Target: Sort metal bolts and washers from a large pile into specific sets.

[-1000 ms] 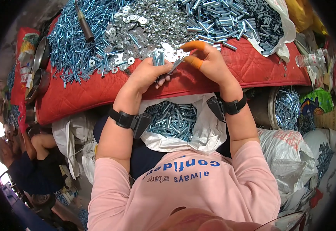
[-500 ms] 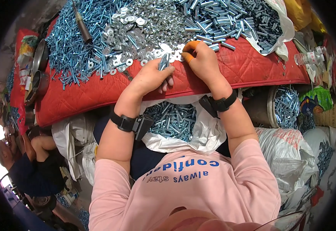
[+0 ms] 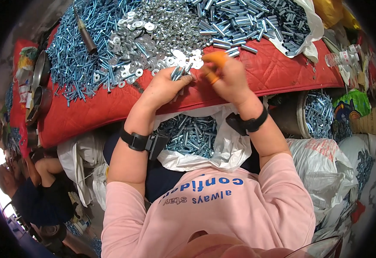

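My left hand (image 3: 164,88) is closed around several shiny metal bolts (image 3: 180,72), whose ends stick up between thumb and fingers; whether sleeves are on them I cannot make out. Just to its right is my right hand (image 3: 229,77), with orange covers on its fingers. Those fingers are bent and smeared by motion, so anything in them is hidden. Beyond both hands lie loose flat washers (image 3: 180,55), a heap of bluish screws (image 3: 74,56), a mound of small silvery metal parts (image 3: 171,26) and a pile of metal sleeves (image 3: 239,21).
A red quilted cover (image 3: 282,71) lies under the heaps. On my lap an open white bag (image 3: 231,150) holds metal fasteners (image 3: 190,135). A dark-handled pointed tool (image 3: 86,38) rests on the screws. At right are a tipped bucket (image 3: 297,116) and filled sacks; a person (image 3: 37,189) sits at left.
My right hand has pulled back from the washers, its fingers now blurred. The bolts in my left hand are fanned out more. The whole view has shifted slightly.
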`<state>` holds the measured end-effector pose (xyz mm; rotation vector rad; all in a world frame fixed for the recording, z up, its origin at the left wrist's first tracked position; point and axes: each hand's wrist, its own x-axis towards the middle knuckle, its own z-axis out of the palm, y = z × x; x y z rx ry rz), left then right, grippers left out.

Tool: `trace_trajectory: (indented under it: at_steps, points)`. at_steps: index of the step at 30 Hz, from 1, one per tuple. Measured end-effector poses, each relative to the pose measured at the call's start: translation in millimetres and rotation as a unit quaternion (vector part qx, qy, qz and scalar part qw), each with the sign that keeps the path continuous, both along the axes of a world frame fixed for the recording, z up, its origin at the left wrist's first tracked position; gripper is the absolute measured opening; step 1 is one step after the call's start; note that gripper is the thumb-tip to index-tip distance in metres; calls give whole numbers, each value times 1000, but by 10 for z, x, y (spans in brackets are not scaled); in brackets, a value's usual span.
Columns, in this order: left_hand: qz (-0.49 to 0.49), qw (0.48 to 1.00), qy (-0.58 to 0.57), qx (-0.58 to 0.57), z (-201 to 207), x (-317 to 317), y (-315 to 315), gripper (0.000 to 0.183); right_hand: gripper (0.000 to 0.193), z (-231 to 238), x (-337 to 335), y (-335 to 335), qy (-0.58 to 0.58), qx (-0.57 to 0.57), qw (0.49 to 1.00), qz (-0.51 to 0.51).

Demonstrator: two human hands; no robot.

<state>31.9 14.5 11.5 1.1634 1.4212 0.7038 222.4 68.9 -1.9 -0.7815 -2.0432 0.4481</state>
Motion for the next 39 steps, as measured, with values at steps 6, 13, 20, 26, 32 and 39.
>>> trace_trajectory:
  at_steps: [6,13,20,26,32,39]
  points:
    - [20,995,22,95,-184,1,7,12,17,-89,417,304,-179,43,965,-189]
    - [88,994,31,60,-138,64,12,13,17,-125,223,373,-105,9,984,-144]
    - [111,992,16,52,-79,55,43,15,16,44,24,200,-90,93,990,-64]
    - [93,980,-157,81,-131,47,51,14,20,127,-98,141,-146,108,983,2]
    - [123,983,-137,19,-52,-13,45,19,29,152,-98,339,-83,-6,997,9]
    - [140,982,-126,3,-120,-53,83,21,16,-144,-180,542,-229,33,969,-81]
